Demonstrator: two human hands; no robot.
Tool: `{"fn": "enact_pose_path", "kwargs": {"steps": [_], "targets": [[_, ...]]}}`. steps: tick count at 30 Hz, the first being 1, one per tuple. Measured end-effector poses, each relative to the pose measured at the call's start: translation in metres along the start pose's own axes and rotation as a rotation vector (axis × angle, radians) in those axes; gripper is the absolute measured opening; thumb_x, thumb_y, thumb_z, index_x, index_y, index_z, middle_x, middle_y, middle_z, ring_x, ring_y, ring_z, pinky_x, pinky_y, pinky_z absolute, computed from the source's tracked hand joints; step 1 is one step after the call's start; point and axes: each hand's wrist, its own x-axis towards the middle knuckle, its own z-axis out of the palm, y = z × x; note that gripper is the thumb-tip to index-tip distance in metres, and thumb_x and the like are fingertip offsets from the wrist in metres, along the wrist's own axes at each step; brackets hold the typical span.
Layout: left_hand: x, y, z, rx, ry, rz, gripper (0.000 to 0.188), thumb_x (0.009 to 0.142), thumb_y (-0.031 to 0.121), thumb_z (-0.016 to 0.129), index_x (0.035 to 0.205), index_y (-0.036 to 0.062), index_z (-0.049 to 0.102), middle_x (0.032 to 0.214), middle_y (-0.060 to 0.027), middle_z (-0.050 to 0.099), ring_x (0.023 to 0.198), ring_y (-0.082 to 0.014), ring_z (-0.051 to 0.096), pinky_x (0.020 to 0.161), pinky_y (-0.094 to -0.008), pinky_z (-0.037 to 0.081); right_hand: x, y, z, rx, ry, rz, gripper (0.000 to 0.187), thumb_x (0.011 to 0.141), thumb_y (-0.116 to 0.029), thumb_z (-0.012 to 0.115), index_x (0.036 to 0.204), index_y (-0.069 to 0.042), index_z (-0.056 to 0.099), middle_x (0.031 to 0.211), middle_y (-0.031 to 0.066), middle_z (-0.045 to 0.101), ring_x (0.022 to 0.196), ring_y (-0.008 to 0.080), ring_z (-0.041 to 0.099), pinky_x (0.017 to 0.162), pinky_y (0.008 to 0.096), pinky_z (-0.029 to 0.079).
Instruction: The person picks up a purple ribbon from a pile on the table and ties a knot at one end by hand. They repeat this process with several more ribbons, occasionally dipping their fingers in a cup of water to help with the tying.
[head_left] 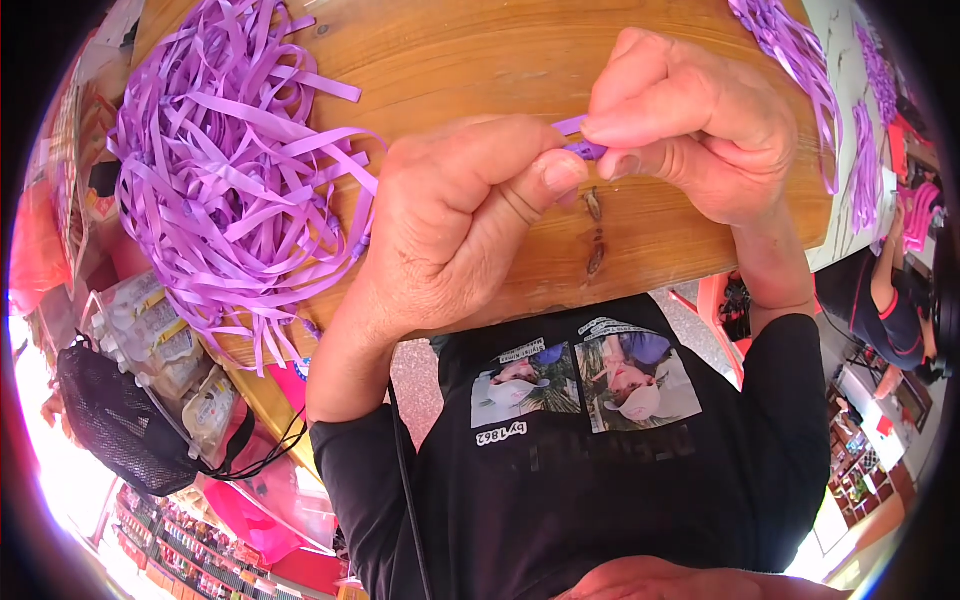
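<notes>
Above the table's near edge, my two hands meet at a narrow purple ribbon [571, 126] with a small darker purple fitting [587, 150] on it. My left hand [450, 205] is closed, pinching the ribbon and fitting between thumb and forefinger. Thumb and forefinger of my right hand [705, 125] grip the other side of the same ribbon. Most of the ribbon is hidden by my fingers. To the left of my left hand lies a large tangled heap of purple ribbons [225, 165], some with similar small fittings.
The wooden table [450, 70] carries the heap. More purple ribbons [795, 60] hang at its right edge, beside a white marbled surface [845, 215]. A black mesh bag [115, 420] and clear plastic packages [150, 320] crowd the left side. Another person [875, 305] is at far right.
</notes>
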Motion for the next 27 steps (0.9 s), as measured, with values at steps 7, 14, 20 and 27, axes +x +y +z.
{"fn": "enact_pose_path", "kwargs": {"steps": [7, 14, 20, 27], "targets": [[-0.001, -0.004, 0.004, 0.097, 0.037, 0.093, 0.004, 0.084, 0.004, 0.063, 0.084, 0.0001, 0.063, 0.07, -0.0106, 0.061, 0.064, -0.0252, 0.059, 0.059, -0.0313, 0.046, 0.008, -0.01, -0.003, -0.161, -0.089, -0.076, 0.019, 0.073, 0.003, 0.068, 0.091, 0.006, 0.062, 0.079, 0.0137, 0.06, 0.065, 0.0208, 0.056, 0.054, 0.0288, 0.04], [0.0, -0.007, 0.007, 0.147, 0.08, 0.158, 0.005, 0.082, 0.004, 0.065, 0.083, 0.0009, 0.061, 0.071, -0.0105, 0.061, 0.062, -0.0265, 0.058, 0.057, -0.0318, 0.046, 0.005, -0.01, 0.004, -0.156, -0.046, -0.057, 0.019, 0.074, 0.003, 0.068, 0.09, 0.006, 0.061, 0.077, 0.014, 0.059, 0.063, 0.02, 0.055, 0.052, 0.0288, 0.04], [0.001, -0.015, 0.011, -0.069, 0.076, 0.159, 0.008, 0.085, 0.008, 0.063, 0.085, 0.0001, 0.062, 0.07, -0.009, 0.059, 0.06, -0.0229, 0.056, 0.056, -0.0307, 0.044, 0.0, -0.004, 0.005, -0.043, 0.05, -0.017, 0.022, 0.072, -0.001, 0.072, 0.091, 0.004, 0.062, 0.077, 0.0108, 0.061, 0.062, 0.019, 0.055, 0.051, 0.029, 0.039], [-0.002, -0.02, 0.015, -0.192, 0.062, 0.113, 0.014, 0.088, 0.012, 0.06, 0.089, -0.0011, 0.064, 0.07, -0.008, 0.057, 0.062, -0.0197, 0.053, 0.058, -0.0288, 0.041, 0.0, -0.005, -0.001, -0.183, 0.034, -0.019, 0.033, 0.069, -0.006, 0.076, 0.098, 0.005, 0.063, 0.079, 0.0109, 0.062, 0.062, 0.0179, 0.056, 0.051, 0.0264, 0.039]]}}
